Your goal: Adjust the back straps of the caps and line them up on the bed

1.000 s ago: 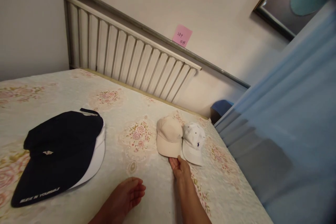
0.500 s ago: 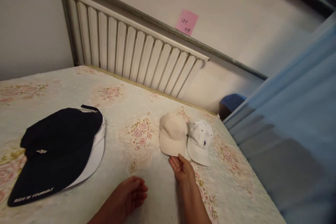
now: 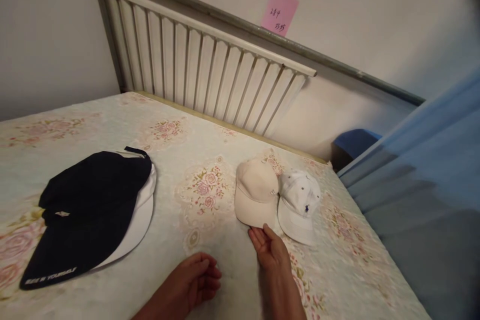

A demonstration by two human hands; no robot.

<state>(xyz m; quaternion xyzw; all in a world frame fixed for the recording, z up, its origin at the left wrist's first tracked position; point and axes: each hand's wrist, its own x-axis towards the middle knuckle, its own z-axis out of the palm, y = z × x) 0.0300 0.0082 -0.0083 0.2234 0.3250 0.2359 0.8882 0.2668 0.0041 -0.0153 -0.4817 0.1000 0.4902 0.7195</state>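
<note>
My right hand (image 3: 273,252) is at the front edge of a beige cap (image 3: 256,185), pinching its brim with the thumb on top and the fingers by the underside. The cap sits upright with its brim toward me. Right beside it lies a white cap (image 3: 300,197) with a small dark blue logo. My left hand (image 3: 198,277) hovers over the bed, holding nothing, its fingers loosely curled and a little apart. Off to the left, a black cap (image 3: 93,195) with white lettering on its brim lies over another white cap (image 3: 140,217), mostly hidden beneath.
The caps lie on a bed with a floral cover (image 3: 208,195). Behind it, a white radiator (image 3: 210,60) runs along the wall, with a pink note (image 3: 280,14) above. A blue curtain (image 3: 423,175) hangs at the right, near a dark blue object (image 3: 354,145).
The view has shifted slightly, so everything sits a little farther right in the picture. My right hand stays at the beige cap's brim, and my left hand keeps its loosely curled shape.
</note>
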